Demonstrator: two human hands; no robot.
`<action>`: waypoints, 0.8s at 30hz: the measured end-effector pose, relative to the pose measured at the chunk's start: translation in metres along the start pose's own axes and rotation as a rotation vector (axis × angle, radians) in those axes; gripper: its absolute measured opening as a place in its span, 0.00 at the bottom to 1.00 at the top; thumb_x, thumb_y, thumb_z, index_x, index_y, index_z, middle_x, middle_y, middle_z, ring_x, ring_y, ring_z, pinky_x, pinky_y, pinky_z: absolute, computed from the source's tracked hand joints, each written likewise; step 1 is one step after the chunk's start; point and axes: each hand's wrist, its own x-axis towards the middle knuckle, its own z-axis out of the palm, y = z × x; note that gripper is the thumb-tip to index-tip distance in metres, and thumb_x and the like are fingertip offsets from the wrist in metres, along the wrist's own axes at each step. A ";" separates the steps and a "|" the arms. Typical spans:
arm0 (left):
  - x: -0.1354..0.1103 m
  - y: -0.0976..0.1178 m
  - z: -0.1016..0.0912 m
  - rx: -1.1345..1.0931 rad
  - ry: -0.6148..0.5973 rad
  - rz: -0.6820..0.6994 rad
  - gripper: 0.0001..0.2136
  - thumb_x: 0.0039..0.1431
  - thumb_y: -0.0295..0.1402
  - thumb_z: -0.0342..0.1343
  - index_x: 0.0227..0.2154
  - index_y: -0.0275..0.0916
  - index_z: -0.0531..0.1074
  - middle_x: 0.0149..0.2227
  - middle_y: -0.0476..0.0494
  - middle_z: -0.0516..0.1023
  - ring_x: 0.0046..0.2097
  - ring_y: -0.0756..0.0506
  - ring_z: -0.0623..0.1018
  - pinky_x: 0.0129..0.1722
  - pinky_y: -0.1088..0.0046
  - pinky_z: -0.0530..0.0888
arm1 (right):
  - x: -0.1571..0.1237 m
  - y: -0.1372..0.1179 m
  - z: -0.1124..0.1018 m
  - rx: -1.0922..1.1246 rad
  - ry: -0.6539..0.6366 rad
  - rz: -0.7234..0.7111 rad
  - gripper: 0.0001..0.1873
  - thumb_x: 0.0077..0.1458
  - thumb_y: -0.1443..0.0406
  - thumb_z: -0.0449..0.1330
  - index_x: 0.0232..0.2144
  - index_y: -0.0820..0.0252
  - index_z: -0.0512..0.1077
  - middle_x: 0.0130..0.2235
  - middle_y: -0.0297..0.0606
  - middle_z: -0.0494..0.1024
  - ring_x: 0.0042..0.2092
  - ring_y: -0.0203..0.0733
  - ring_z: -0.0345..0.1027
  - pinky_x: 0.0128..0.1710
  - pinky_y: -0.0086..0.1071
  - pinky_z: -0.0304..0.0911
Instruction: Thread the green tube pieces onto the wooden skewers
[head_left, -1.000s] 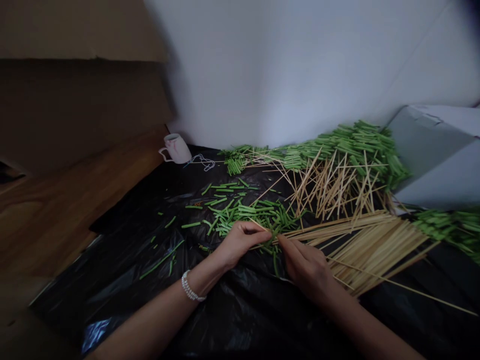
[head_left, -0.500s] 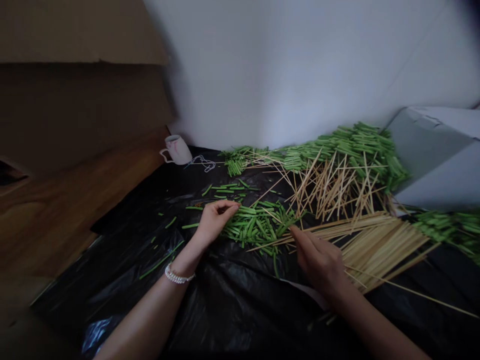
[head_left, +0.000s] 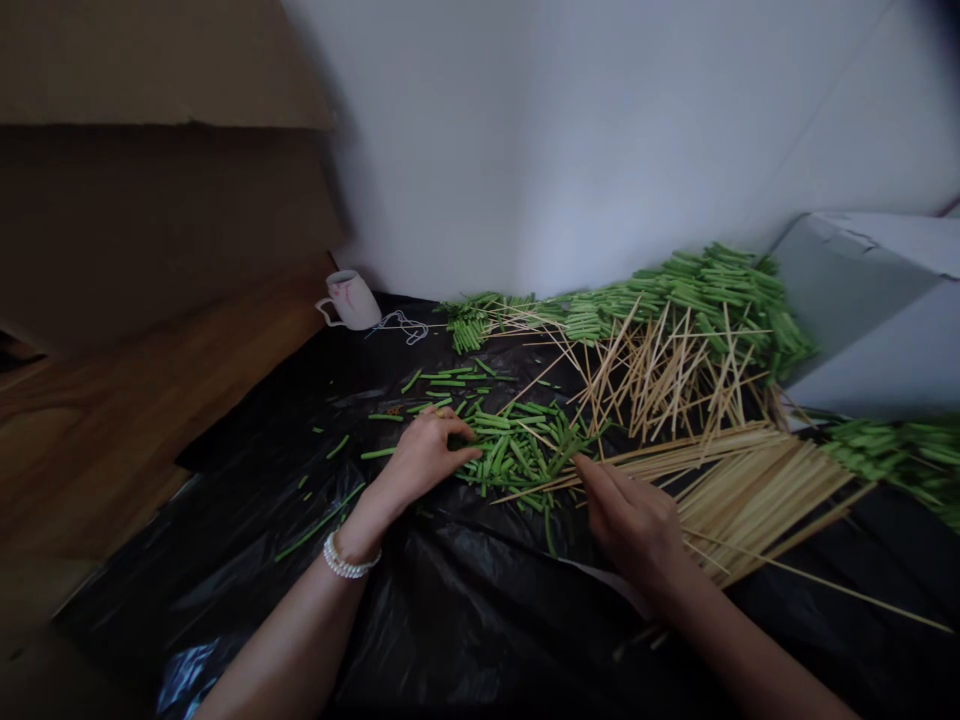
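Observation:
My left hand [head_left: 431, 455], wearing a pearl-like bracelet [head_left: 351, 558], is at the left side of a loose pile of cut green stems [head_left: 506, 455]. Thumb and index finger stand slightly apart, with nothing plainly gripped between them. At the pile's right side my right hand [head_left: 634, 515] is closed, fingertips pinched on a thin bamboo skewer [head_left: 534, 432]. Several green stem pieces [head_left: 566, 452] sit across this skewer near the fingertips. The right palm and the skewer's rear end are hidden.
Bare skewers [head_left: 772, 500] lie fanned at right. Behind them, skewered green stems [head_left: 697, 290] are heaped against the white wall [head_left: 600, 130]. A mug [head_left: 354, 300] and string [head_left: 405, 325] stand back left. A white box [head_left: 877, 320] is right, cardboard [head_left: 165, 190] left; black plastic [head_left: 450, 620] lies underneath.
My left hand has moved slightly down, and its thumb and index finger have parted from a pinch. My right hand keeps its hold on the skewer, almost in place.

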 end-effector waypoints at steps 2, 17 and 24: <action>-0.001 -0.002 -0.003 -0.021 -0.028 -0.003 0.06 0.48 0.38 0.65 0.29 0.44 0.79 0.35 0.45 0.77 0.41 0.41 0.71 0.47 0.63 0.65 | -0.001 0.000 0.001 0.000 -0.004 0.004 0.28 0.54 0.75 0.53 0.58 0.61 0.65 0.34 0.37 0.79 0.32 0.35 0.71 0.32 0.28 0.62; 0.001 0.024 0.005 -1.142 0.130 -0.383 0.13 0.50 0.41 0.65 0.34 0.36 0.76 0.30 0.47 0.77 0.34 0.50 0.76 0.33 0.77 0.70 | 0.003 -0.007 -0.002 0.031 -0.010 -0.025 0.21 0.55 0.75 0.52 0.51 0.63 0.69 0.34 0.38 0.79 0.30 0.33 0.69 0.31 0.28 0.61; -0.001 0.029 0.009 -1.507 -0.076 -0.560 0.14 0.47 0.26 0.68 0.39 0.35 0.77 0.36 0.43 0.80 0.38 0.49 0.79 0.38 0.78 0.75 | 0.000 -0.005 -0.001 0.032 -0.025 -0.045 0.26 0.53 0.76 0.51 0.55 0.62 0.67 0.35 0.36 0.79 0.29 0.33 0.67 0.29 0.28 0.59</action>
